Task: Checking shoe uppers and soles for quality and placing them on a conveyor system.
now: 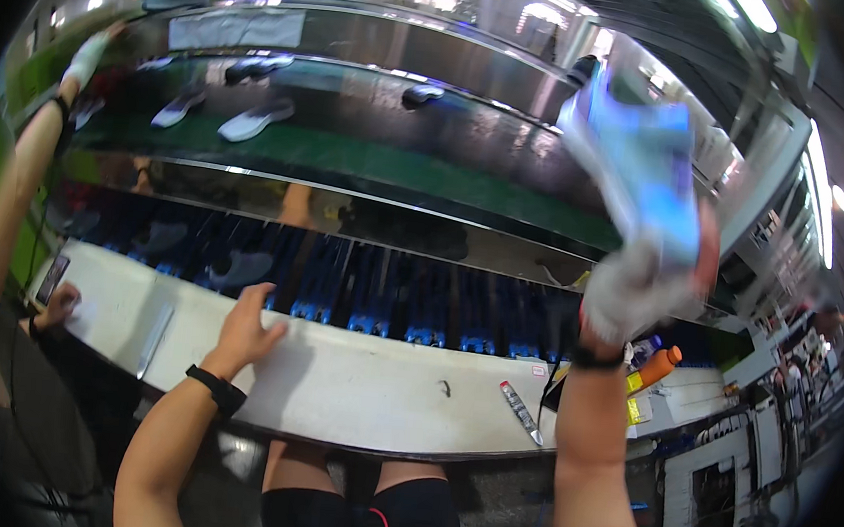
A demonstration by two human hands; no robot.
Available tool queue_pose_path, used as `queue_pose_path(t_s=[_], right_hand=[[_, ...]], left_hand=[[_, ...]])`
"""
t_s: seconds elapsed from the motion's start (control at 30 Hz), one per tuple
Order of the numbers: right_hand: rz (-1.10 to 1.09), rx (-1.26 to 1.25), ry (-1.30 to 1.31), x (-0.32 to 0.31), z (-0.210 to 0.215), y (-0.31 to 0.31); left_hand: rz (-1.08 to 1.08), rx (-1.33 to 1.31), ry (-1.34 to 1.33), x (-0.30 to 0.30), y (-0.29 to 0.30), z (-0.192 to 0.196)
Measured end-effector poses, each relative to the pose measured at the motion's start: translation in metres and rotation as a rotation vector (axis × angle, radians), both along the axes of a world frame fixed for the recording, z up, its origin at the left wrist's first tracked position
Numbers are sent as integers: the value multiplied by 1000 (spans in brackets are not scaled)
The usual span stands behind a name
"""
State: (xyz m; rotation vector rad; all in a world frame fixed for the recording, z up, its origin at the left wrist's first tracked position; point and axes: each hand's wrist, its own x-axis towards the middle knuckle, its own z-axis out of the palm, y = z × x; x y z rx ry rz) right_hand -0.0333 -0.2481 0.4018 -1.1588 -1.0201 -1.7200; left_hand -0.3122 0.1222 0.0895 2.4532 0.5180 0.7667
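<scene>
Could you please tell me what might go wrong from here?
The blurred blue-and-white item in the raised, gloved right hand could slip and fall. The pen, lying near the front edge of the white bench, might roll off. The orange bottle, just below that hand in this view, might get knocked.

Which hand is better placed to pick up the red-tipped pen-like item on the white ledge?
Probably the left hand: it looks empty and is low, at the white ledge. The gloved right hand is on the pen-like item's side, but it is raised and holds a blurred blue-and-white object.
</scene>
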Motion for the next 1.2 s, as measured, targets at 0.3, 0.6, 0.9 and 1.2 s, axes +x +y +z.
queue_pose_path(t_s=[0.3,0.6,0.9,1.2], right_hand=[[19,-756,738,62,19,99],[-121,-1081,609,31,-76,206],[-6,-1151,396,-67,-84,370],[193,-1337,680,-81,-57,401]], left_hand=[[473,286,493,57,131,-50],[400,153,722,74,163,-54],[301,617,516,74,156,-52],[-746,603,341,-10,-62,36]])
